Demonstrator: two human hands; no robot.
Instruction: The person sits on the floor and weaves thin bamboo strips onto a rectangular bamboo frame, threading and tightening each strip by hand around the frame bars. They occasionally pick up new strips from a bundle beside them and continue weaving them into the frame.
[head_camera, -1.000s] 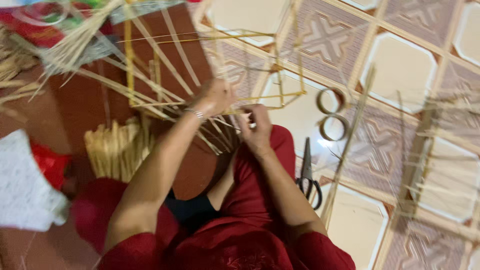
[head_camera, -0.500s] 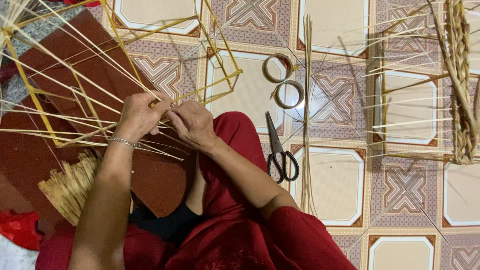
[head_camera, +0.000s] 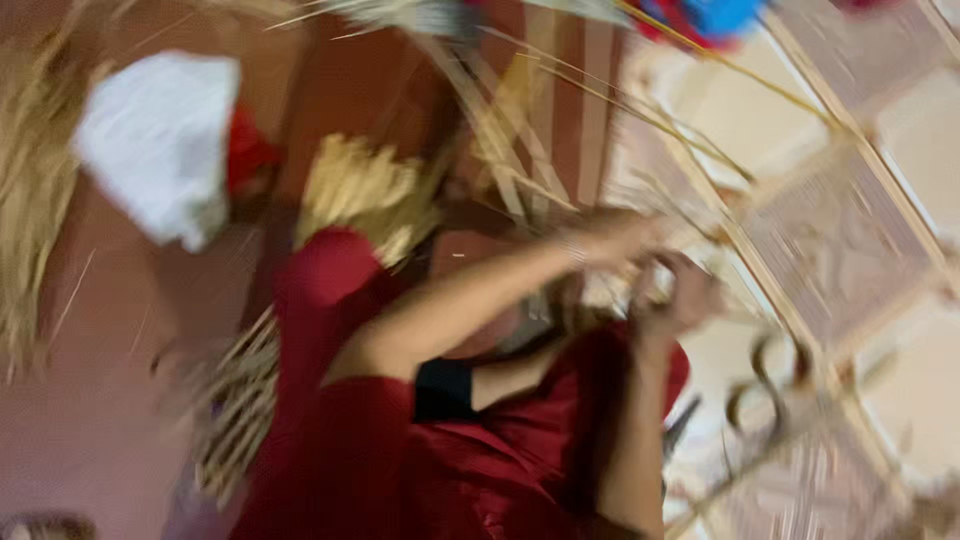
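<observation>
The thin pale-yellow bamboo strips (head_camera: 520, 170) fan out over the red lap and the patterned tile floor (head_camera: 840, 240). They look light, springy and easily snapped, best pinched near where they cross. The left hand (head_camera: 625, 238) and right hand (head_camera: 680, 295) meet there; motion blur hides whether either grips.

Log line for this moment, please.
view: motion-blurred | left hand: on thin cane strips | right hand: closed beside it, contents unclear | floor: scissors, tape rolls

Blurred, both hands, left hand (head_camera: 625, 238) and right hand (head_camera: 683, 297), meet among thin bamboo strips (head_camera: 520, 180) above a red-clothed lap (head_camera: 500, 450).
</observation>
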